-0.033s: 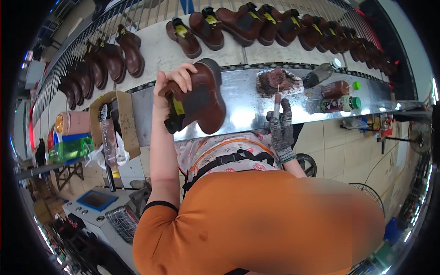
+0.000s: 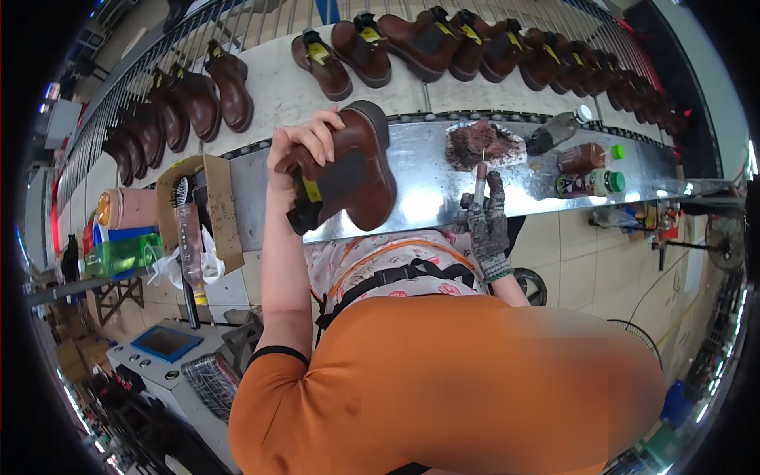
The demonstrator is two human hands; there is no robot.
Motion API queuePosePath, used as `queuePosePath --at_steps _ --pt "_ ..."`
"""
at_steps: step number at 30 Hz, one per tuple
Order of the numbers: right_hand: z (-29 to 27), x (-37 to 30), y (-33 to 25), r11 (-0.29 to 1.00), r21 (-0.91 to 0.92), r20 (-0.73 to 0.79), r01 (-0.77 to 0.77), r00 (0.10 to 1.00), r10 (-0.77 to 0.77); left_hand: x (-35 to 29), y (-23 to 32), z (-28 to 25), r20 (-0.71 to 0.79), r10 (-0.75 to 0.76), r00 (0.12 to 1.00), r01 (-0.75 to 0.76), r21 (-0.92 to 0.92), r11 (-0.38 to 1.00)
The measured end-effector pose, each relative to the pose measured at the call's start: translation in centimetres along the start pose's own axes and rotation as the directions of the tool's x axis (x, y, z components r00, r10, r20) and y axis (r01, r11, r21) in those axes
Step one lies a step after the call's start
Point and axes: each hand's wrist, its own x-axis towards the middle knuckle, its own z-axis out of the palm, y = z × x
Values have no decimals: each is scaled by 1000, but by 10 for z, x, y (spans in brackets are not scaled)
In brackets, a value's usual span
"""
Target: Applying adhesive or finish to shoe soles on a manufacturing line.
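My bare left hand [image 2: 311, 141] grips a dark brown ankle boot [image 2: 370, 158] by its upper near the opening. The boot is tilted above the metal bench [image 2: 419, 194], its dark elastic side panel and yellow pull tab showing. In a dirty grey knit glove, my right hand [image 2: 487, 218] is closed around a slim tube with a thin pale tip [image 2: 480, 178]. That tip points at a crumbly reddish-brown lump [image 2: 479, 136] on a stained sheet. I cannot tell whether the tip touches the lump.
More brown boots [image 2: 360, 51] line the pale conveyor [image 2: 273, 103] beyond the bench. Bottles [image 2: 582, 157] lie on the bench's right. At the left stands a cardboard box [image 2: 226, 214] with brushes, near a green bottle [image 2: 115, 257]. A fan [image 2: 724, 241] is at the far right.
The view has shifted slightly, so the bench and boots sit a little further right. Both hands keep their grips.
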Motion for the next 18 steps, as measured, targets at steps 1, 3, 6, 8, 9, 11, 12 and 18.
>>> queuePosePath --at_steps 1,3,6,8,9,11,12,18 --pt "-7 5 8 1000 1 21 0 1000 0 -3 4 3 -13 7 1000 -7 15 1000" --pt "-17 12 19 886 430 180 -174 978 104 -8 5 5 51 27 998 -32 94 995" --pt "-19 7 18 984 -68 59 163 986 -159 -14 6 5 68 2 998 -7 74 997" --pt "-24 9 2 976 -116 127 184 977 -170 -12 9 9 111 -7 994 2 43 999" --pt "-29 11 2 979 -185 101 85 993 -68 -13 10 11 105 -4 994 0 41 999" --pt "-28 15 -11 968 -251 69 -13 997 31 -10 11 14 169 -14 985 9 34 999" --pt "-25 15 -28 973 -227 162 -46 983 85 -11 11 16 163 -13 987 7 33 999" --pt "17 14 -127 647 -503 570 573 782 -250 -6 10 26 226 -36 974 34 15 999"
